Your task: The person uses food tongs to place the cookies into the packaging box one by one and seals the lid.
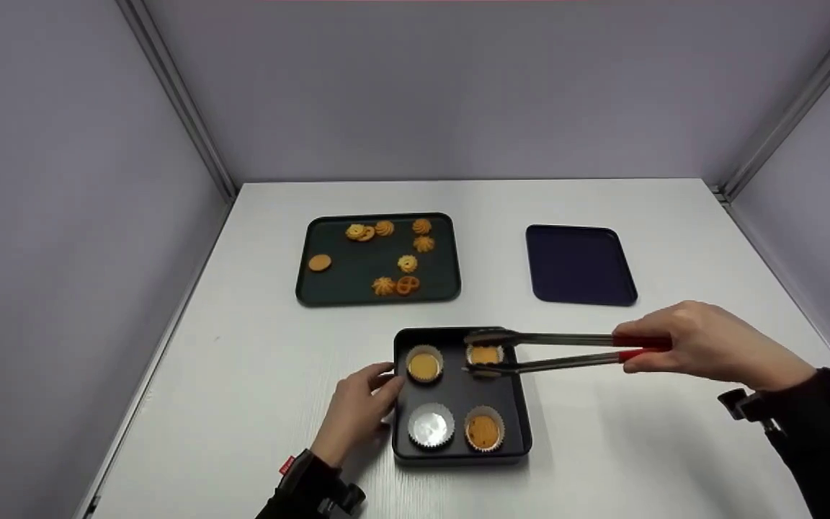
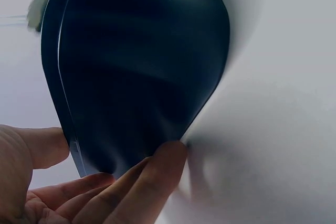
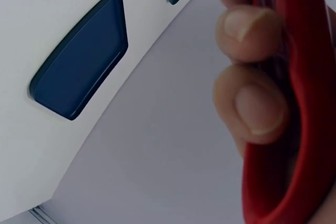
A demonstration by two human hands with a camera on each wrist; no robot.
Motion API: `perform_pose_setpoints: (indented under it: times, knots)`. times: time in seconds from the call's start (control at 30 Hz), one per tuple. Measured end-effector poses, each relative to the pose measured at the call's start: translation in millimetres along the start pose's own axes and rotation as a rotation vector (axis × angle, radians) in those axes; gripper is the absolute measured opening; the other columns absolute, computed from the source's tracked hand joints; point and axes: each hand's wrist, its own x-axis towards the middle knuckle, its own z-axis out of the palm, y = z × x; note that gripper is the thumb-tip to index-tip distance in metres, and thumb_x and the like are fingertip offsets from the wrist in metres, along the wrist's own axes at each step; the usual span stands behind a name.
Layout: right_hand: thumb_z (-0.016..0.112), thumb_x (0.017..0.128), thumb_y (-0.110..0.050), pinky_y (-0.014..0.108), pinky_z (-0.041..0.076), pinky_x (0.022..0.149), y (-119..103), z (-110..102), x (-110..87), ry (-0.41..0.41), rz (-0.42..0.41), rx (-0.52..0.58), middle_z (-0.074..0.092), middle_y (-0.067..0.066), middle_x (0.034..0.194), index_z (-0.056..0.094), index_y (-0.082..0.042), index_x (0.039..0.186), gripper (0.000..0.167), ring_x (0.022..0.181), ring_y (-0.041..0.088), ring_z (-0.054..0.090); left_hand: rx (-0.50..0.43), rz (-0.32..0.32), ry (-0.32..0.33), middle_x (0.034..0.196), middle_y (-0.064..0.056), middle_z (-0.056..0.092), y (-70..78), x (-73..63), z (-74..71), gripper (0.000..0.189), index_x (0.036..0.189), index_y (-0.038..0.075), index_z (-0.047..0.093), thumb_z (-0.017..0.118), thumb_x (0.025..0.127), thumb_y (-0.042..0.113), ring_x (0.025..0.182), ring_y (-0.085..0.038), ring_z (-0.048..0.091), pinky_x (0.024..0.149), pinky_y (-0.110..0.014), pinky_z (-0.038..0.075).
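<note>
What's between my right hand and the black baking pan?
The red-handled tongs: in the head view, their two arms reach from the right hand to over the black baking pan, with white table beneath.

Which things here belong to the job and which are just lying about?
Job, probably:
red-handled metal tongs
black rectangular pan
silvery round pleated cups
golden-brown cookies on dark-green rectangular tray

Lying about, probably:
dark-blue rectangular tray

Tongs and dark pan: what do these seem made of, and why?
Tongs: arms look like shiny metal, grey with pale streaks; red grips, smooth and evenly coloured, probably plastic or rubber. Dark pan: possibly coated metal, satin, given its soft highlights.
</note>
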Motion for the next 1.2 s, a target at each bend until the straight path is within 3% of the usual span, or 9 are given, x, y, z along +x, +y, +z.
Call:
perform_pose_setpoints:
  times: [0.1,0.3,0.43,0.73,1.2]
  knots:
    - [0.086,0.084,-0.024,0.012,0.04,0.058,1.4,2.9,6.0,0.071,0.002,-0.021,0.06,-0.03,0.08,0.071,-0.033,0.098,0.022,0.065,-0.009,0.05,-0.001,0.0,0.002,0.121,-0.019,0.073,0.1,0.4,-0.1,0.044,0.134,0.001,0.064,0.066,0.101,0.03,0.111,-0.03,0.07,0.1,-0.051,0.052]
    - [0.082,0.088,-0.03,0.02,0.042,0.057,0.0,9.0,21.5,0.124,0.117,-0.045,0.059,-0.029,0.078,0.07,-0.034,0.094,0.014,0.065,-0.005,0.049,0.0,-0.007,0.009,0.121,-0.019,0.073,-0.7,1.2,0.4,0.043,0.133,0.001,0.065,0.067,0.101,0.03,0.109,-0.028,0.071,0.1,-0.05,0.053]
    - [0.082,0.089,-0.031,0.025,0.045,0.057,0.0,16.7,37.1,0.153,0.19,-0.06,0.06,-0.022,0.073,0.073,-0.028,0.098,0.013,0.063,0.0,0.051,-0.004,-0.007,0.008,0.12,-0.019,0.073,-0.3,1.2,0.2,0.045,0.134,0.001,0.065,0.067,0.1,0.031,0.104,-0.026,0.072,0.098,-0.05,0.054]
    - [0.079,0.09,-0.038,0.032,0.041,0.056,-0.2,34.9,76.7,0.133,0.32,-0.081,0.055,-0.01,0.067,0.072,-0.021,0.095,0.019,0.063,0.013,0.05,-0.008,-0.003,0.006,0.12,-0.019,0.073,-0.3,1.0,0.5,0.045,0.133,0.001,0.065,0.067,0.101,0.032,0.105,-0.027,0.072,0.098,-0.05,0.054]
    - [0.08,0.089,-0.039,0.037,0.044,0.054,2.6,55.0,119.8,0.133,0.403,-0.088,0.062,-0.002,0.07,0.072,-0.016,0.09,0.025,0.062,0.019,0.054,-0.006,-0.021,-0.003,0.121,-0.018,0.073,1.3,0.2,-0.4,0.045,0.135,0.002,0.064,0.066,0.101,0.032,0.104,-0.027,0.072,0.096,-0.049,0.055]
